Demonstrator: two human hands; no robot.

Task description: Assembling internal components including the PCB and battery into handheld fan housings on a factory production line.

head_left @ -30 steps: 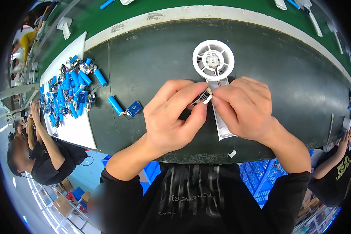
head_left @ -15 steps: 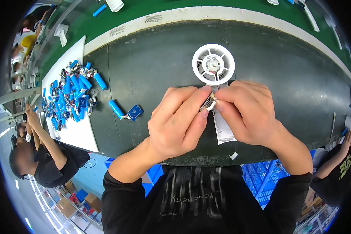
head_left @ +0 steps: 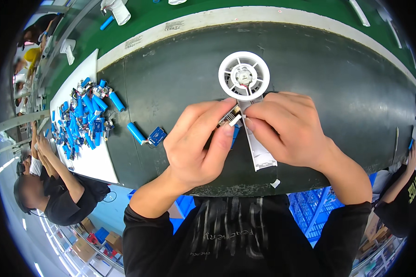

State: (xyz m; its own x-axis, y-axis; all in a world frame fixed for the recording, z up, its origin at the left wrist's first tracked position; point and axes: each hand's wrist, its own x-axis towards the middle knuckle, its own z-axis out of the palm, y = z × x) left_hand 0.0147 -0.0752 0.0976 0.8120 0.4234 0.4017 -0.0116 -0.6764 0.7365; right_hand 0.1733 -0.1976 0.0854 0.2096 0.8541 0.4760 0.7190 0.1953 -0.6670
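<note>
My left hand [head_left: 196, 141] pinches a small circuit board [head_left: 228, 118] between thumb and fingers. A short white strip [head_left: 235, 121] lies along the board's edge by the thumb tip. My right hand [head_left: 286, 129] is closed close beside it, thumb and forefinger together; whatever is between them is too small to make out. Under the hands lies a white handheld fan housing: its round spoked head [head_left: 222, 76] with a motor [head_left: 243, 77] in the middle is beyond my hands, and its open handle [head_left: 262, 158] runs toward me. A blue piece [head_left: 236, 135] shows partly between the left thumb and the handle.
Left of my hands lie a blue cylindrical battery [head_left: 136, 133] and a wired blue circuit board [head_left: 157, 136]. Farther left, many similar ones are heaped on a white sheet [head_left: 99, 159]. A white scrap [head_left: 275, 183] sits near the front edge. Co-workers are at both sides.
My fingertips have drawn slightly apart, and the left hand has tilted, so more of the circuit board shows. A blue piece has come into sight below it. The whole view has shifted slightly.
</note>
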